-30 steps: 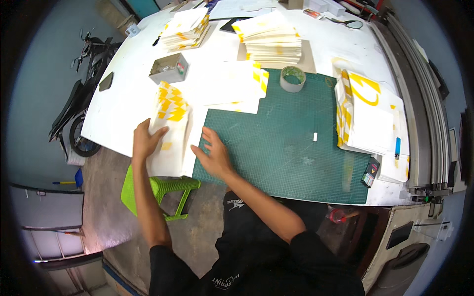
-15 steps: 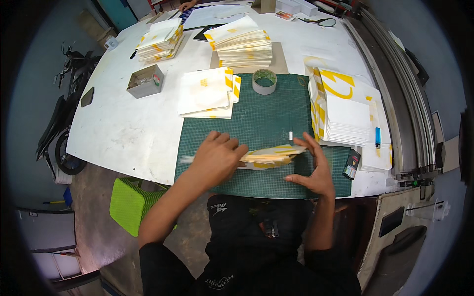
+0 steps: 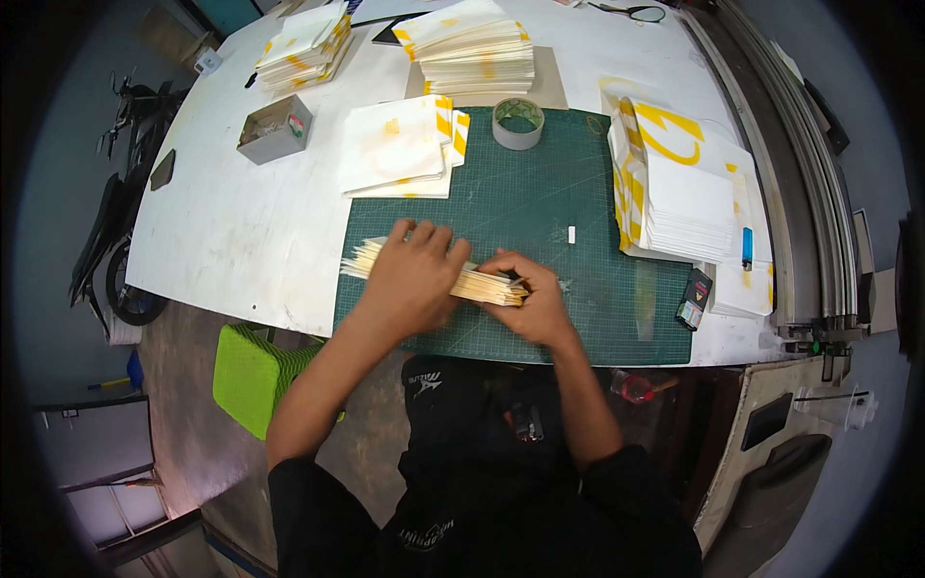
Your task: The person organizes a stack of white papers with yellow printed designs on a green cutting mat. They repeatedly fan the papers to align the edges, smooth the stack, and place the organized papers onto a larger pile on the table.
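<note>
Over green mat (image 3: 520,197): paper stack (image 3: 487,287) under left hand (image 3: 409,281), right end in right hand (image 3: 540,306); both hands gripping.

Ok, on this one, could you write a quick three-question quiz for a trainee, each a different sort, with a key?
1. True or false: only the right hand touches the bundle.
2. Fill in: the box stands to the ___ of the mat.
3. The tape roll rests on: A the box, B the mat, C the stool.

Key: 1 False, the left hand holds it too; 2 left; 3 B.
</note>
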Motion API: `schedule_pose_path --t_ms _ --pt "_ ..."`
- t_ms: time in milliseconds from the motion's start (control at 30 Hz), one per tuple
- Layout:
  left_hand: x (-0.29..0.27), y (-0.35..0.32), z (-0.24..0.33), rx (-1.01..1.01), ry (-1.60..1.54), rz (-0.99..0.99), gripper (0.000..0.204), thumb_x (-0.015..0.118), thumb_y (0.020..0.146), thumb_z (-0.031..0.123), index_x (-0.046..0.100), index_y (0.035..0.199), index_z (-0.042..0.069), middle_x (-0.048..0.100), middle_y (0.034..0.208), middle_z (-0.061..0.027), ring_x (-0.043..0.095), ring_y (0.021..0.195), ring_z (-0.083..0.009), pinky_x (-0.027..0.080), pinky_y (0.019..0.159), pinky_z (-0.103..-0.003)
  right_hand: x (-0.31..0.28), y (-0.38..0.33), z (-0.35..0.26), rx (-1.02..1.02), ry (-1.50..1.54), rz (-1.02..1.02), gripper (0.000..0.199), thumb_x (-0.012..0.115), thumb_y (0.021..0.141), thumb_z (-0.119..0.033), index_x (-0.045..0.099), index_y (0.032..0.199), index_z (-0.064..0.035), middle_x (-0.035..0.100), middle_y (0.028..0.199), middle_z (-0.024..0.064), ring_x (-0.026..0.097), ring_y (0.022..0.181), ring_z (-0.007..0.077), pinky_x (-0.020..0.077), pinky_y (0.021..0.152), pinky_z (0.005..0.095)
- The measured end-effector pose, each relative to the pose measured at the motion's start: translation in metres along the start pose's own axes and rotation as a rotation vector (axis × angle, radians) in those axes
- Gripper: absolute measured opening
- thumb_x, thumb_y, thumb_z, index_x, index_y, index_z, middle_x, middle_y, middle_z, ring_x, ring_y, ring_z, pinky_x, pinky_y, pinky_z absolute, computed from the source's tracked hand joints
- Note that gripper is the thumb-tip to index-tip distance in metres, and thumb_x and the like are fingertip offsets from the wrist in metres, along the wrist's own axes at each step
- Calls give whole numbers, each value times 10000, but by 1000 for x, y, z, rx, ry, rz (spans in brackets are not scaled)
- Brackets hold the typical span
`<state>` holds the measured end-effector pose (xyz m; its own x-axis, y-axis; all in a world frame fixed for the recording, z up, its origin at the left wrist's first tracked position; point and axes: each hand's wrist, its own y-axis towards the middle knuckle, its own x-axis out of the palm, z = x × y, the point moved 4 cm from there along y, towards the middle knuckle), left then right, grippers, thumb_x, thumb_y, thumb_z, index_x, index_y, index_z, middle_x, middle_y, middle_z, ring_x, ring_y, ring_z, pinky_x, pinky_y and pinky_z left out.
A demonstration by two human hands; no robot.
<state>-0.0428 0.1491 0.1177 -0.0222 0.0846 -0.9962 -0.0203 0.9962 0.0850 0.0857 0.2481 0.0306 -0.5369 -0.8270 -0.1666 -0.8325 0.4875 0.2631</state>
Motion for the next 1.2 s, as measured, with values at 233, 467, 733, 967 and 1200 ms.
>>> schedule_pose_path --t_ms 233,467,733,967,1200 --pt "-3 -52 -90 -279 -715 27 512 877 612 72 690 1088 50 692 1102 -135 641 1054 -297 475 932 -405 -25 -11 19 36 45 96 240 721 780 57 682 1015 24 701 1000 103 656 930 159 524 829 301" --pt "78 -53 -74 -303 -1661 462 817 845 696 67 449 1411 42 583 1252 -86 507 1223 -214 388 1062 -380 -7 -8 14 224 146 210 565 807 777 -69 533 1246 88 655 1110 128 635 1018 204 506 910 324" --pt "87 -57 -55 -467 -1540 515 569 817 798 133 541 1278 3 674 1046 -104 648 976 -180 524 847 -327 -11 -16 20 197 289 188 547 747 809 -65 490 1277 58 629 1143 138 609 1079 206 482 954 352" --pt "107 -73 -36 -485 -1768 660 407 792 828 164 621 1137 -37 689 1032 -127 654 939 -188 519 838 -334 -17 -40 -4 -47 580 233 824 772 783 -62 305 1460 -16 513 1331 160 531 1235 255 441 1034 416" --pt "112 -35 32 -402 -2330 865 577 692 875 68 438 1381 -44 547 1344 -181 530 1247 -265 396 1080 -408 17 -53 -34 -7 362 350 589 688 872 -16 425 1398 16 558 1289 131 557 1198 230 458 1009 380"
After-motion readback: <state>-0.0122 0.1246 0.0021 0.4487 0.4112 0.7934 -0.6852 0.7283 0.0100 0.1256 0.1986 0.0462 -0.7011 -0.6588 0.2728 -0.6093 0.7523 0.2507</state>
